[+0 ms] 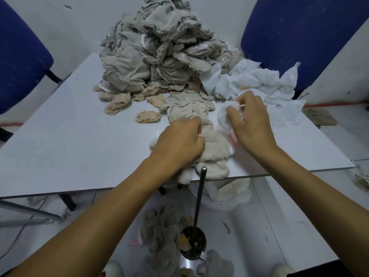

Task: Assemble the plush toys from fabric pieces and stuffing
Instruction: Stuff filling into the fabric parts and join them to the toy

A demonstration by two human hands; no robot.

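Note:
A cream plush body (214, 150) lies at the near edge of the white table (69, 136). My left hand (179, 142) grips its left side with curled fingers. My right hand (249, 120) pinches a small white fabric piece (224, 116) just right of the plush. A tall heap of beige inside-out fabric skins (157, 48) rises at the back of the table. Small tan pieces (148, 116) lie in front of the heap. White fabric pieces (253, 80) spread to the heap's right.
A metal rod (199, 196) stands upright in a dark cup (192, 244) on the floor below the table edge. Blue chairs (295, 37) flank the table. A bag of white and cream pieces (231, 193) hangs under the table edge. Grey fabric (161, 222) lies on the floor.

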